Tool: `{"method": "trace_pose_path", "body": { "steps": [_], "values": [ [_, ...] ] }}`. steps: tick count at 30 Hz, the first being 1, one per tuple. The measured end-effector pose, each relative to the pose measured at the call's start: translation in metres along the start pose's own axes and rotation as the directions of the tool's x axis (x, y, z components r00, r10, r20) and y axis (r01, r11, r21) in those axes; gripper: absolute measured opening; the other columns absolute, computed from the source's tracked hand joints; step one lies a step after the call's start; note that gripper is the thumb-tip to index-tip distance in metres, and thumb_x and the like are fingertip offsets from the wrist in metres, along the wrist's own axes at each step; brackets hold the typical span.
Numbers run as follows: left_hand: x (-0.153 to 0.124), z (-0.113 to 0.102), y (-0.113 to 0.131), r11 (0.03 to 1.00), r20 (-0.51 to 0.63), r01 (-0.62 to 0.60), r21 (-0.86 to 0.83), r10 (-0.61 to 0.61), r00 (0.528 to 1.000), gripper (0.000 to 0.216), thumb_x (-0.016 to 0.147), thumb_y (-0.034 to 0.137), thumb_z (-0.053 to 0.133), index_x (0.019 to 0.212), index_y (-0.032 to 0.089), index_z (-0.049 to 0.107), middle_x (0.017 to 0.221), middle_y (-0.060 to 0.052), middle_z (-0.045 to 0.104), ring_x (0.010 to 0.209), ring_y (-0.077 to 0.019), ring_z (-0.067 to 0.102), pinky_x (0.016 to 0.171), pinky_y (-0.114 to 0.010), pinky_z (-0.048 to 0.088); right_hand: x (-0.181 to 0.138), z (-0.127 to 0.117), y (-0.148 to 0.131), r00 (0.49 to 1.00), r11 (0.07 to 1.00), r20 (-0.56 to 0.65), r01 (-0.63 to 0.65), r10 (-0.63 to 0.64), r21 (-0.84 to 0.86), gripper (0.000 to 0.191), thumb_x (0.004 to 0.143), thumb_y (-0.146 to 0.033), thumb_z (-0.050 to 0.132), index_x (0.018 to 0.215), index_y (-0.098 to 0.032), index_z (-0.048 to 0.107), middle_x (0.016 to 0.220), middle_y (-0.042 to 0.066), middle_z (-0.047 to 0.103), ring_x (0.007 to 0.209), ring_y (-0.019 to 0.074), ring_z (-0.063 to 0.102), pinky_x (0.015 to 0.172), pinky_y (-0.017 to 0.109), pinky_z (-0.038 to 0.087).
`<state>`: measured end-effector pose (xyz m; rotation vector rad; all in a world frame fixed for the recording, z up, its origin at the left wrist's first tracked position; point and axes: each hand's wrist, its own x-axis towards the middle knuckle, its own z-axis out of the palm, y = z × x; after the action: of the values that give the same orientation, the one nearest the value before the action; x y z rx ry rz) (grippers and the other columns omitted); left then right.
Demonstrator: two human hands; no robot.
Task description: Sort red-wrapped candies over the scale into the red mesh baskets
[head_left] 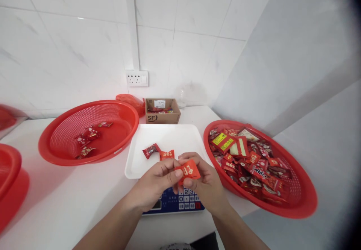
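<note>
Both my hands hold one small red snack packet (190,170) above the front edge of a white tray (169,137). My left hand (153,184) pinches its left side and my right hand (204,182) grips its right side. The tray rests on a scale with a blue keypad (183,201). Two more packets lie on the tray: a dark red one (150,150) and an orange-red one (167,154).
A red basket (282,201) full of several red packets stands at the right. Another red basket (87,131) with a few packets stands at the left. A cardboard box (163,111) sits by the tiled wall. Stacked red baskets (9,178) are at the far left.
</note>
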<state>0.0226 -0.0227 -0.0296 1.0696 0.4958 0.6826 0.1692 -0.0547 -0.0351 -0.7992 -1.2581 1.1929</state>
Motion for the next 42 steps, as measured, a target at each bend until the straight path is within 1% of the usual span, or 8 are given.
{"method": "trace_pose_path", "body": {
  "steps": [4,9,17,25,31,36,39,42],
  "values": [
    [0.001,0.002,-0.001,0.998,-0.020,0.021,-0.051,-0.023,1.000,0.034,0.074,0.045,0.070,0.080,0.014,0.059,0.067,0.002,0.055,0.059,-0.0080,0.050,0.057,-0.022,0.037,-0.001,-0.001,0.003,1.000,0.997,0.013,0.013,-0.014,0.077,0.020,0.073,-0.039,0.073,0.089,-0.027,0.067,0.102,0.001,0.053,0.055,0.0086,0.058,0.050,0.026,0.053],
    [0.001,0.001,0.000,0.998,-0.030,-0.056,-0.019,0.056,0.998,0.029,0.079,0.041,0.066,0.073,0.014,0.057,0.065,0.001,0.055,0.059,-0.0085,0.047,0.059,-0.023,0.036,-0.002,-0.003,0.002,0.999,0.997,0.047,-0.013,0.010,0.075,0.027,0.076,-0.040,0.071,0.100,-0.030,0.066,0.103,0.001,0.054,0.061,0.0113,0.061,0.059,0.030,0.055],
    [0.000,0.000,0.001,0.997,-0.047,-0.070,0.015,0.071,0.996,0.029,0.082,0.041,0.063,0.071,0.015,0.056,0.066,0.001,0.057,0.061,-0.0099,0.050,0.061,-0.024,0.038,-0.003,-0.005,-0.005,0.999,0.999,0.036,0.012,-0.011,-0.039,0.021,0.081,-0.041,0.064,0.098,-0.027,0.066,0.101,0.003,0.056,0.064,0.0123,0.059,0.060,0.029,0.055],
    [0.001,-0.001,0.002,0.996,-0.095,-0.089,0.011,0.089,0.991,0.034,0.079,0.046,0.064,0.067,0.016,0.054,0.063,0.001,0.055,0.059,-0.0099,0.049,0.059,-0.024,0.038,-0.005,-0.004,-0.010,0.996,0.996,0.092,0.003,0.005,-0.088,0.024,0.088,-0.036,0.056,0.111,-0.029,0.062,0.110,0.005,0.057,0.078,0.0168,0.063,0.075,0.035,0.054],
    [-0.001,-0.003,0.002,0.961,-0.128,-0.138,0.238,0.171,0.977,0.032,0.086,0.045,0.055,0.070,0.017,0.053,0.065,0.001,0.055,0.063,-0.0115,0.049,0.062,-0.025,0.039,-0.007,-0.008,-0.010,0.997,0.980,0.075,0.024,-0.010,-0.196,0.024,0.090,-0.030,0.053,0.113,-0.032,0.061,0.109,0.003,0.060,0.093,0.0181,0.062,0.082,0.032,0.050],
    [-0.002,-0.001,0.004,0.750,-0.156,-0.156,0.643,0.328,0.932,0.029,0.089,0.040,0.050,0.071,0.018,0.056,0.066,0.001,0.053,0.065,-0.0135,0.048,0.063,-0.027,0.039,-0.005,-0.013,-0.006,0.997,0.941,-0.056,0.040,-0.062,-0.336,0.017,0.088,-0.035,0.056,0.097,-0.025,0.066,0.093,0.004,0.066,0.084,0.0175,0.062,0.077,0.031,0.051],
    [0.000,-0.007,0.003,0.544,-0.139,-0.133,0.828,0.429,0.892,0.021,0.089,0.035,0.050,0.076,0.020,0.059,0.072,-0.001,0.059,0.070,-0.0161,0.052,0.066,-0.029,0.042,-0.002,-0.018,-0.001,0.983,0.897,-0.168,-0.012,-0.069,-0.442,0.019,0.086,-0.038,0.056,0.087,-0.022,0.066,0.082,0.003,0.067,0.077,0.0180,0.063,0.070,0.030,0.052],
    [0.003,-0.021,0.004,0.324,-0.141,-0.056,0.944,0.553,0.821,0.014,0.090,0.030,0.049,0.089,0.021,0.059,0.088,-0.004,0.064,0.086,-0.0208,0.056,0.076,-0.035,0.045,0.001,-0.025,0.006,0.960,0.805,-0.271,-0.106,-0.070,-0.584,0.023,0.085,-0.041,0.056,0.090,-0.020,0.065,0.083,0.005,0.069,0.077,0.0200,0.063,0.070,0.032,0.051]
  ]
}}
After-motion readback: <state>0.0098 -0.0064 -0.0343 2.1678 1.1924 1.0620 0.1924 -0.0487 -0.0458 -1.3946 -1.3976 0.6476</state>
